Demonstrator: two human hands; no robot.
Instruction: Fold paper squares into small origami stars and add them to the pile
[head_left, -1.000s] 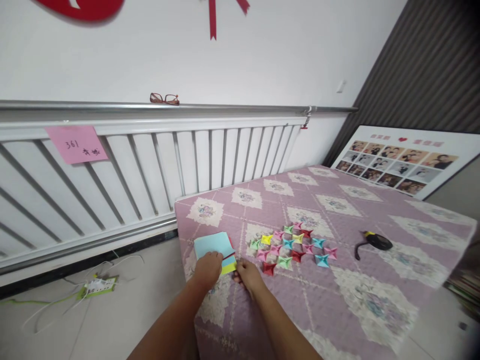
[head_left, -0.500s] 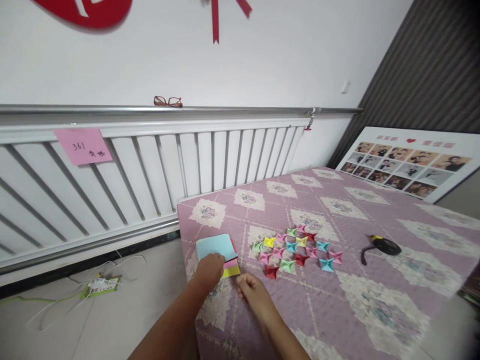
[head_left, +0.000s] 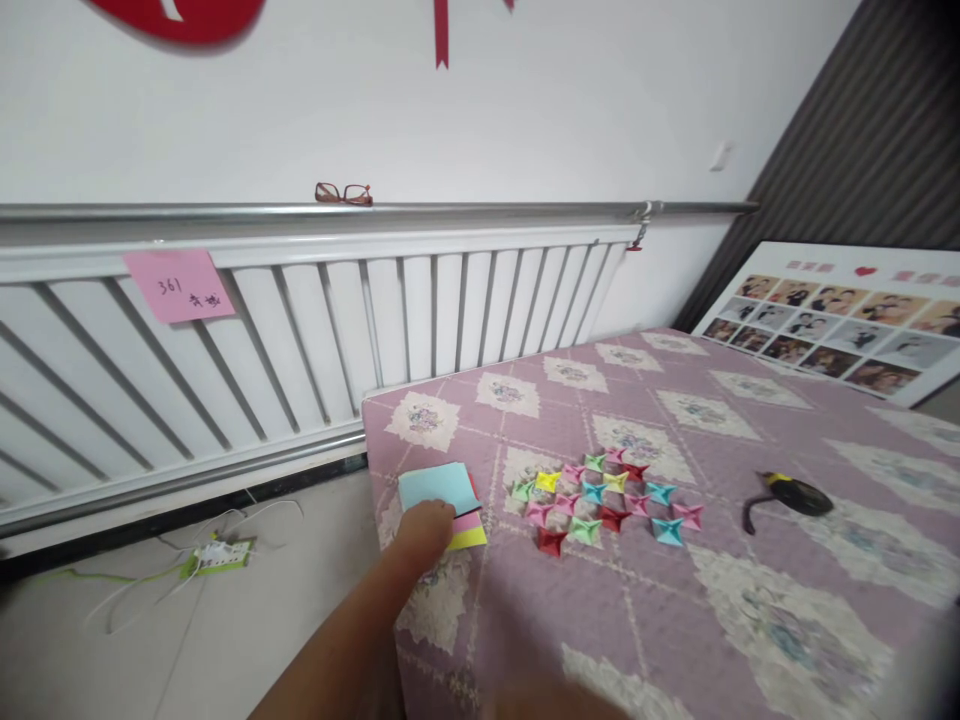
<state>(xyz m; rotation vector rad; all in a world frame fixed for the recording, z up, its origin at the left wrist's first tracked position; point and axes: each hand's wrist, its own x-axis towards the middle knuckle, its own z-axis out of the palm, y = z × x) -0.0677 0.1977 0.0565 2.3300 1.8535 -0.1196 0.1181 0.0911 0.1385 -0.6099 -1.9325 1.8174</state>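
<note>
My left hand is closed at the lower edge of a small stack of coloured paper, and the fingertips are partly hidden. A light blue sheet lies on top, with a red edge peeking out at its right. Pink and yellow paper shows beside my fingers. My right hand is a smeared shape at the bottom edge, so its fingers cannot be made out. Right of the stack, several small folded paper stars in red, pink, green, blue and yellow stand in loose rows.
A purple patterned cloth covers the table. A black and yellow tool with a strap lies at the right. Behind are a white radiator, glasses on a pipe and a photo board. A power strip sits on the floor.
My right hand has pulled back from beside the yellow paper, down to the bottom edge. My left hand stays at the stack. The view has shifted slightly.
</note>
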